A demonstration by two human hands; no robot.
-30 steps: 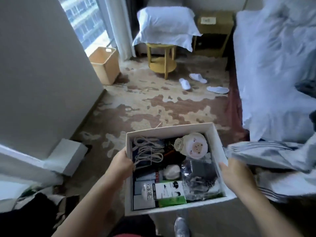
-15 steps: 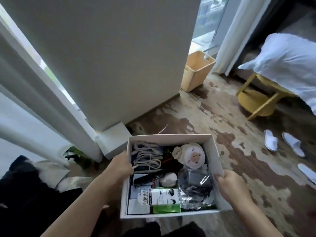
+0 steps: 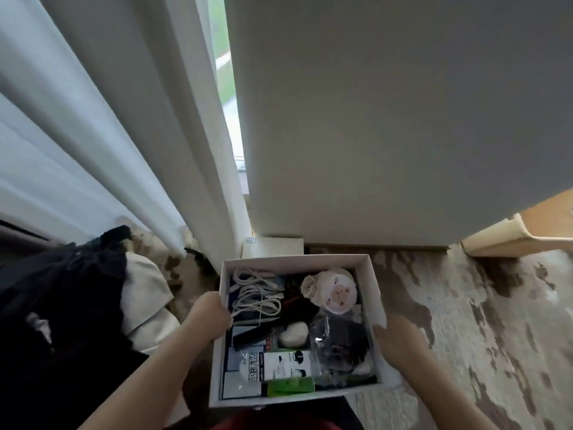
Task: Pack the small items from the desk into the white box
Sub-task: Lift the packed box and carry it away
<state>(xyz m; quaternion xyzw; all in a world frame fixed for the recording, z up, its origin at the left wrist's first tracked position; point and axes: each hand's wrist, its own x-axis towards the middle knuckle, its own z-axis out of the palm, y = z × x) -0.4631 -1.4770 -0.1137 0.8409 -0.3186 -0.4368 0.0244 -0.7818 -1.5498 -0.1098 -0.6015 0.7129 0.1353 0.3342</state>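
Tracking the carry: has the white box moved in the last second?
Yes. The white box has come up to the wall; its far edge now nearly meets the white block at the wall's foot.

Bare forearms lead to the left hand (image 3: 208, 315) and right hand (image 3: 400, 339), one on each side of the white box (image 3: 294, 258). Both are uncovered as far as they show. Just below the box's near wall lies a strip of red garment (image 3: 269, 425), blurred, with dark fabric to its right.

The white box (image 3: 294, 266), matt cardboard, holds a glossy, crinkled clear plastic bag (image 3: 339, 341), a smooth white cable (image 3: 252, 294) and what may be a soft cloth pig toy (image 3: 335, 293); at left, cloth curtains (image 3: 108, 150) meet rough, mottled carpet (image 3: 480, 336).
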